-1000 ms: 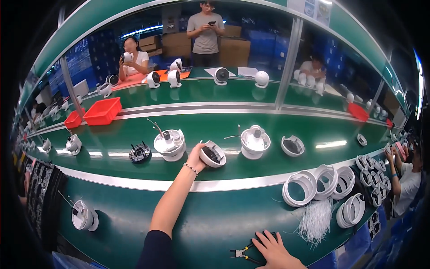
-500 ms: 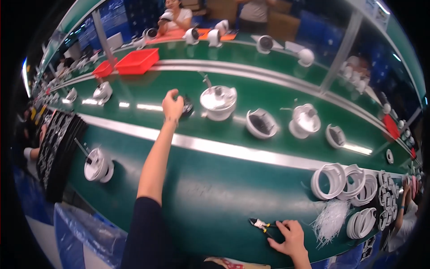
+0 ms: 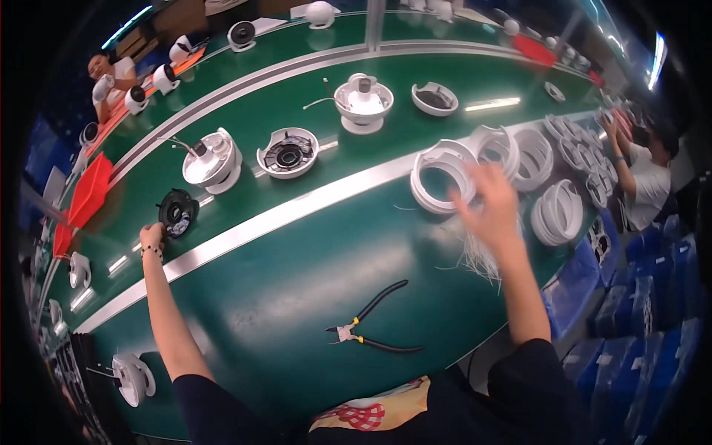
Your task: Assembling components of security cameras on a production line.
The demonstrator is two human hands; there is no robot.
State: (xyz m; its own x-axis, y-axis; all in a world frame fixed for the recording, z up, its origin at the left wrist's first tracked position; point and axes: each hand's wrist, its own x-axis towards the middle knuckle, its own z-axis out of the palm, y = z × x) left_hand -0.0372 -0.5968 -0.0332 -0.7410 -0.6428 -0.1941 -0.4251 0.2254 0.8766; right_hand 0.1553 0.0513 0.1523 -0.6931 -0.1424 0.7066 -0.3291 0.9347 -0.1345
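At the left, my left hand point(image 3: 152, 236) is closed on the rim of a black round plastic part point(image 3: 178, 213) on the green conveyor belt. My right hand point(image 3: 491, 204), blurred, has its thumb and fingers apart beside a white plastic ring point(image 3: 437, 182); whether it touches the ring is unclear. Beneath that hand lies a bundle of thin white strips point(image 3: 480, 256), partly hidden. Cutting pliers point(image 3: 345, 332) with black handles lie spread on the green worktop, away from both hands.
White bowl-shaped housings with wires point(image 3: 211, 167) and shallow white covers point(image 3: 288, 154) stand on the belt. More white rings point(image 3: 558, 213) are stacked at the right. A white housing point(image 3: 132, 378) rests at the near left. A metal rail point(image 3: 297, 204) divides belt from worktop. A co-worker point(image 3: 649, 163) sits at right.
The view has swung right. My right hand has left the pliers and moved to the white rings. My left hand, previously beside the black part, now grips its rim.
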